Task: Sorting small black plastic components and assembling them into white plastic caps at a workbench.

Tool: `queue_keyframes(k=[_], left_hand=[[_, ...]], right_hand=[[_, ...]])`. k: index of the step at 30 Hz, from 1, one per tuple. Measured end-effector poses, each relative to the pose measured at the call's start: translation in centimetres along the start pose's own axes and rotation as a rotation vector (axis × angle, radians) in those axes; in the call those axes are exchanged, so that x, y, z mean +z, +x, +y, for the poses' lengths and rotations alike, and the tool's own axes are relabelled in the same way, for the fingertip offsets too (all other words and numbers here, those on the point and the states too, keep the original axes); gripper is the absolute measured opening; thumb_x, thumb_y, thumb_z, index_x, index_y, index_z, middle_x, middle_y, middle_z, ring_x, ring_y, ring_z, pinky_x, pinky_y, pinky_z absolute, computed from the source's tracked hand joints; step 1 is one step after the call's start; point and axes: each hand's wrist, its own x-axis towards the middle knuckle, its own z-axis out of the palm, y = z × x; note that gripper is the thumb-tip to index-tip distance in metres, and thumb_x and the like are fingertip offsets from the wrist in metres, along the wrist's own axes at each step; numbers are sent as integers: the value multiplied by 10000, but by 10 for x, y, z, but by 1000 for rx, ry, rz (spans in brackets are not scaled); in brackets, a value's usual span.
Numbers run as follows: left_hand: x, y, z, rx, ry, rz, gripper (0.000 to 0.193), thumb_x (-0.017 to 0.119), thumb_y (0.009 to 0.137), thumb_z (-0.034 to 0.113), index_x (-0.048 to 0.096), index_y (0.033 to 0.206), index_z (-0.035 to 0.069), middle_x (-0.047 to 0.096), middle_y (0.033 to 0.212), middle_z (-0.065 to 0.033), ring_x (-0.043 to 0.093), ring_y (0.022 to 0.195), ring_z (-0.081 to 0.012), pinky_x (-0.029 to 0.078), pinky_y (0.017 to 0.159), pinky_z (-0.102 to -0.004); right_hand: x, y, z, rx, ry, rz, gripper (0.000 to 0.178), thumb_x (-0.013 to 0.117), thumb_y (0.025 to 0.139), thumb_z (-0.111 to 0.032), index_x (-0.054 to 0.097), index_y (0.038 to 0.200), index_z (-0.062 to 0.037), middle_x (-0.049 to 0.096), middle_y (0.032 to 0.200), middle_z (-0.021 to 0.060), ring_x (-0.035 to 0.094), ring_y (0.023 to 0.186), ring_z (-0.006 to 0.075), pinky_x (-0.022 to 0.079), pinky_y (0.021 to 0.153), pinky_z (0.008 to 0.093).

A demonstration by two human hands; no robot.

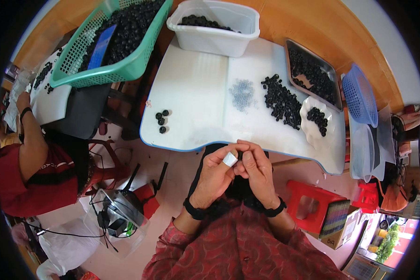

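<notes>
Just off the table's front edge, my left hand (213, 177) and my right hand (259, 171) meet with fingertips pinched together. Between them is a small black round part (240, 155), mostly covered by the fingers. White tape (230, 158) wraps one digit of my left hand. Ahead and to the left on the white table (191, 88), several black knob-like parts (161, 121) stand in a small group. Farther right lie a patch of tiny clear pieces (242, 94) and a heap of small black parts (282, 102).
A white scalloped dish (311, 129) and a metal tray (333, 74), both with black parts, sit at the right. A white tub (214, 42) and a green basket (126, 72) stand at the back. Red stools (308, 205) flank me; a co-worker's arm (32, 135) is at left.
</notes>
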Motion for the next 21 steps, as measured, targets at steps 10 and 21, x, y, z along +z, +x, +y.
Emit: queue_keyframes(k=[10, 21], left_hand=[[17, 56, 34, 107, 308, 168, 251, 523, 972, 32, 607, 1187, -65, 645, 1041, -146, 638, 835, -164, 588, 797, -343], [43, 215, 118, 382, 547, 207, 293, 528, 942, 2, 545, 1202, -132, 629, 1009, -168, 653, 869, -231, 582, 866, -374]], right_hand=[[-33, 9, 17, -253, -227, 253, 163, 552, 983, -56, 571, 1128, 15, 661, 1020, 81, 640, 967, 138, 502, 855, 264], [-63, 10, 32, -331, -402, 391, 123, 581, 926, 29, 597, 1046, 11, 652, 933, 96, 644, 827, 134, 509, 744, 258]])
